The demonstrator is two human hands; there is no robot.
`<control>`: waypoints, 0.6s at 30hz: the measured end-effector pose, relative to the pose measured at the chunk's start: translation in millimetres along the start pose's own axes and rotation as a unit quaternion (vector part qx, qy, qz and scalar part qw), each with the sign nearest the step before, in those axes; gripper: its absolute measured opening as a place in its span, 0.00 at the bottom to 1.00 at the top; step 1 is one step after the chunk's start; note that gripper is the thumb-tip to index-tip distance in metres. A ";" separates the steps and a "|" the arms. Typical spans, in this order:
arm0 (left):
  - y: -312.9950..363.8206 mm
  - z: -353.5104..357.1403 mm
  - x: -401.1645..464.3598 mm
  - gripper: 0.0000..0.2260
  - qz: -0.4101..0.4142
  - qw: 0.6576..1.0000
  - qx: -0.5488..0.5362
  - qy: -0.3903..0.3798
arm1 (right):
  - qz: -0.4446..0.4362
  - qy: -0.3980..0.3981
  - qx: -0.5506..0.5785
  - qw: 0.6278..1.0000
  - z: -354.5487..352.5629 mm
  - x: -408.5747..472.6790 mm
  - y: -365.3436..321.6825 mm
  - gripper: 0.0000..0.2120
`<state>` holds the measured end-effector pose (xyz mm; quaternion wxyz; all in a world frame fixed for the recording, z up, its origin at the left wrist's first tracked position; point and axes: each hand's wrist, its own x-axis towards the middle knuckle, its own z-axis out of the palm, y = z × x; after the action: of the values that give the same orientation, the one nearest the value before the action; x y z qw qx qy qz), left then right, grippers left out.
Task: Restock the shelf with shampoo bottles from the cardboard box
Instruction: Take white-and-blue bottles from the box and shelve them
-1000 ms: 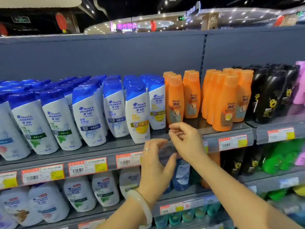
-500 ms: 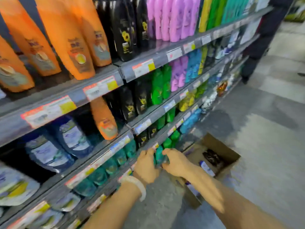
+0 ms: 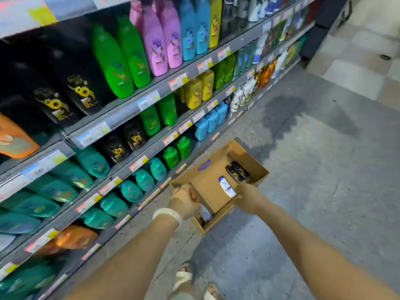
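Observation:
An open cardboard box (image 3: 218, 158) stands on the floor beside the shelf (image 3: 127, 114). A white shampoo bottle with a blue cap (image 3: 226, 185) lies in it, with two black bottles (image 3: 237, 172) at the far end and another pale bottle (image 3: 204, 213) in the near corner. My left hand (image 3: 183, 202), with a white bangle on the wrist, reaches into the near left corner, fingers curled around something orange (image 3: 192, 194). My right hand (image 3: 249, 198) touches the white bottle's near end; its fingers are hidden.
The shelf rows hold black, green, pink, blue, yellow, teal and orange bottles behind price tags. Grey floor spreads to the right of the box. My sandalled feet (image 3: 184, 278) stand just below the arms. A dark shelf end (image 3: 324, 29) rises at the far right.
The view has swung from the upper shelf down to the floor. Both hands left the shelf edge, dropped past the lower rows and now reach into the cardboard box.

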<state>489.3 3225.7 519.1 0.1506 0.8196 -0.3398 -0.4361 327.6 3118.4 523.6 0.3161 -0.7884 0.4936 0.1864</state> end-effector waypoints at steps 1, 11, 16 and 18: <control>6.5 3.5 11.4 0.21 -0.003 1.000 0.001 0.003 | -0.001 0.001 0.001 1.000 -8.1 7.3 3.7 0.10; 71.9 37.4 155.8 0.30 -0.098 0.986 -0.131 0.034 | -0.043 -0.005 -0.026 0.999 -73.1 151.7 42.1 0.16; 79.9 66.3 235.7 0.27 -0.179 0.965 -0.186 0.045 | -0.042 -0.051 -0.066 0.996 -78.4 255.6 69.2 0.17; 76.3 77.5 264.8 0.23 -0.193 0.957 -0.207 0.060 | -0.045 -0.068 -0.066 0.994 -69.6 297.0 80.7 0.17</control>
<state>496.5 2992.1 353.8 0.2498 0.8453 -0.0676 -0.4675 385.7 2849.5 369.0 0.3038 -0.8147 0.4216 0.2574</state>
